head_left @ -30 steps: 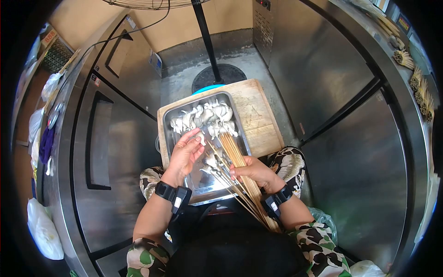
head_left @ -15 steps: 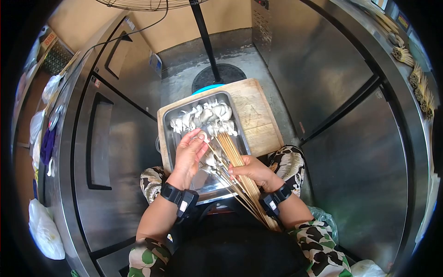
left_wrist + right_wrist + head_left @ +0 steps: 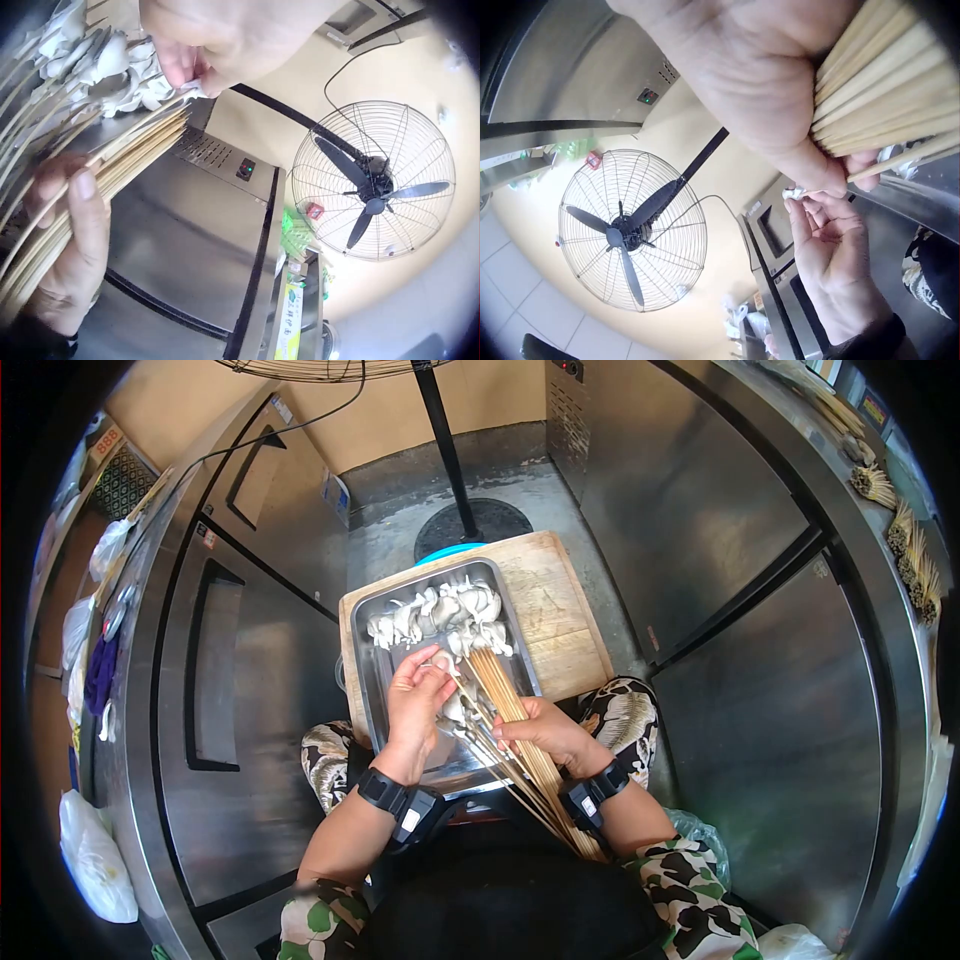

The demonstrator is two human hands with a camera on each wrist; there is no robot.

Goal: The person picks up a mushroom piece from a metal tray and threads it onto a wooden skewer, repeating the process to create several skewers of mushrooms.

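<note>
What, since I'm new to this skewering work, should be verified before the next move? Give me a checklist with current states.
1. White piece pinched in the left hand: ok.
2. Skewer bundle gripped in the right hand: ok.
3. Single skewer reaching beyond the bundle toward the piece: ok.
4. Its tip inside the piece: cannot tell; the left hand hides it.
5. Tray free beneath the hands: not ok; loaded skewers lie there.
</note>
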